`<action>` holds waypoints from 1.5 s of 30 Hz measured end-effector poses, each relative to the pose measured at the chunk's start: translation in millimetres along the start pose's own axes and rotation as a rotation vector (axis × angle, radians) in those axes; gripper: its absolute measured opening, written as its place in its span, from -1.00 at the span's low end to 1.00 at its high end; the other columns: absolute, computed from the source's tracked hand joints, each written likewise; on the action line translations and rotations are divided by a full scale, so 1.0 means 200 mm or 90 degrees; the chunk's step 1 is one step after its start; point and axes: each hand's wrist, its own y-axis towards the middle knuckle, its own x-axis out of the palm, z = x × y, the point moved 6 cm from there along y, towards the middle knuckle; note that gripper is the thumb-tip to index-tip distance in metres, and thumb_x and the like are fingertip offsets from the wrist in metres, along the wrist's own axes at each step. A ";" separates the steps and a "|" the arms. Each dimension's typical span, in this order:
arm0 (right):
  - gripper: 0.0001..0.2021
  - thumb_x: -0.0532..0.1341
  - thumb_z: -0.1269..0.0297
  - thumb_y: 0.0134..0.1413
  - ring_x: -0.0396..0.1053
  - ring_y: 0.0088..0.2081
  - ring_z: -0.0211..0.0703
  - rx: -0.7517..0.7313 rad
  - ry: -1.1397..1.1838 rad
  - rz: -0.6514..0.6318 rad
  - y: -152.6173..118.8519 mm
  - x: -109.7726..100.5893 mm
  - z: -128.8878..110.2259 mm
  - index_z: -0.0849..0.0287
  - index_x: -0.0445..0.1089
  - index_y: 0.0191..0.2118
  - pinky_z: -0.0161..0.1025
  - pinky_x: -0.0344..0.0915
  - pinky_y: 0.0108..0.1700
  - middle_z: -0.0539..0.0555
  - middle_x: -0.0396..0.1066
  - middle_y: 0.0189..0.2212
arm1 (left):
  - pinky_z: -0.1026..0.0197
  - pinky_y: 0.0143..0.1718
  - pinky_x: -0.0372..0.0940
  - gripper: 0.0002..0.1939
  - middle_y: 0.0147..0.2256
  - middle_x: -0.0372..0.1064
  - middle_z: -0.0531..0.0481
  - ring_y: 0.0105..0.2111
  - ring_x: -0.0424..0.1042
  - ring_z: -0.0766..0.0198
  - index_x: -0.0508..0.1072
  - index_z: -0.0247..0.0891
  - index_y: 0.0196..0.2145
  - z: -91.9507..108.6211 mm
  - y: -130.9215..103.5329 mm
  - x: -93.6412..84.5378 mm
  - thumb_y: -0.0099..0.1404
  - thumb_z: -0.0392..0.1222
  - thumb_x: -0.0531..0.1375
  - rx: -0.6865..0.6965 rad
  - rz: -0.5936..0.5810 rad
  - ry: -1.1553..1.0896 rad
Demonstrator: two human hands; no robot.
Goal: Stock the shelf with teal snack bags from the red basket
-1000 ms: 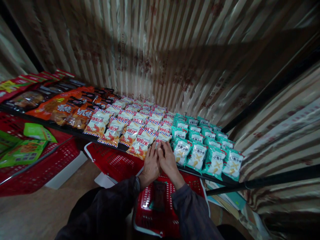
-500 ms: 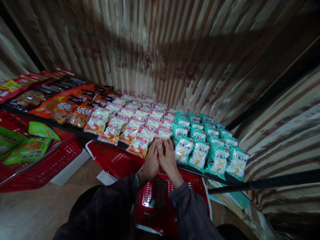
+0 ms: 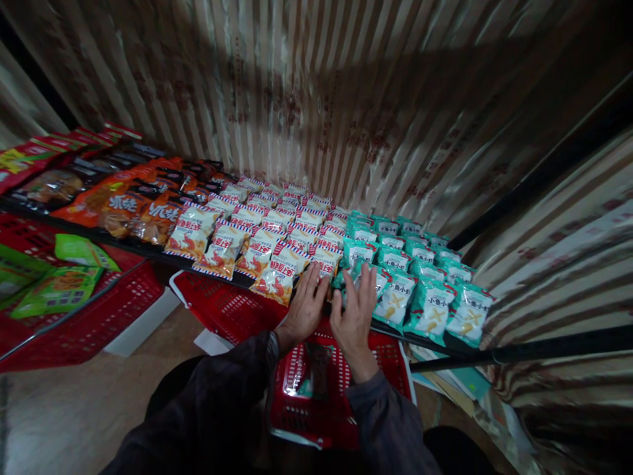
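A low shelf (image 3: pixel 425 338) carries rows of snack packets. White packets with red and blue trim (image 3: pixel 277 232) fill the middle, teal packets (image 3: pixel 420 277) the right. My left hand (image 3: pixel 302 309) lies flat with spread fingers on the front white packet (image 3: pixel 277 277). My right hand (image 3: pixel 355 313), fingers apart, rests over the front-left teal packet (image 3: pixel 349 272). Neither hand grips anything. Both sleeves are dark.
Orange and dark snack bags (image 3: pixel 123 204) line the shelf's left part. A red basket (image 3: pixel 321 396) sits below my wrists, another red basket (image 3: pixel 74 316) with green packets (image 3: pixel 59 290) at left. A striped curtain (image 3: pixel 346 99) hangs behind. A black bar (image 3: pixel 544 346) crosses at right.
My hands, held close together at the front white packet, have spread apart. The right hand moved right onto the teal packet; the left stayed on the white one.
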 end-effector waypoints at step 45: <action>-0.44 0.05 0.27 0.29 -0.25 0.40 0.26 -0.073 -0.106 0.064 -0.04 0.02 0.26 0.22 -0.02 0.35 0.41 0.01 0.24 0.41 -0.27 0.40 | -0.20 0.24 0.16 -0.28 0.41 -0.56 -0.35 0.40 -0.32 -0.13 -0.10 -0.34 0.35 0.01 0.14 0.02 0.29 -0.43 0.06 -0.097 0.143 0.132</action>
